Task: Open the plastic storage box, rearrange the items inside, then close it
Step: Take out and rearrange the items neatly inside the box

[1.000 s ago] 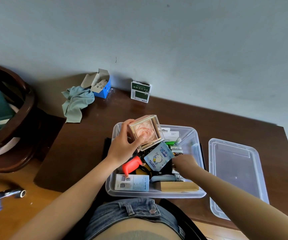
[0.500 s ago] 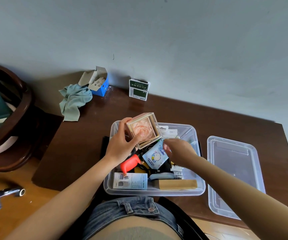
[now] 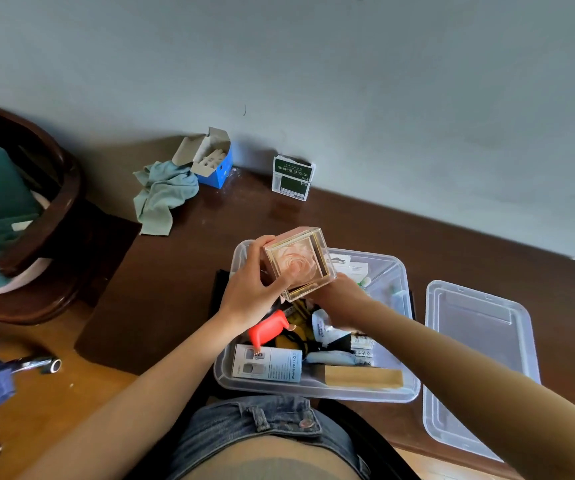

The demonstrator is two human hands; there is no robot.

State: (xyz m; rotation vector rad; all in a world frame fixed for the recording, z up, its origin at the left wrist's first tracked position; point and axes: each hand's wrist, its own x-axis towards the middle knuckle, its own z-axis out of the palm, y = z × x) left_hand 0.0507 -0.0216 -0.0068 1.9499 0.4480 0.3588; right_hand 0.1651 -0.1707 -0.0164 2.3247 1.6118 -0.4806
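Observation:
The clear plastic storage box (image 3: 313,393) stands open on the dark wooden table, right in front of me. Its lid (image 3: 480,358) lies flat to the right. My left hand (image 3: 251,296) grips a clear cube with a pink rose inside (image 3: 298,263) above the box's far left corner. My right hand (image 3: 343,301) reaches in just under the cube, its fingers hidden behind it. A white-and-blue pouch (image 3: 322,327) sits tilted right below that hand. Inside the box lie a red item (image 3: 267,329), a white carton (image 3: 268,367) and a wooden block (image 3: 364,377).
Against the wall stand an open blue carton (image 3: 215,168) and a green-and-white packet (image 3: 293,178), with a pale green cloth (image 3: 161,195) beside them. A dark round chair (image 3: 47,209) is at the left. A metal tool (image 3: 40,364) lies on the floor.
My right hand has moved from the box's right side up and left to beneath the cube. The pouch has tipped and shifted under it. My left hand still holds the cube.

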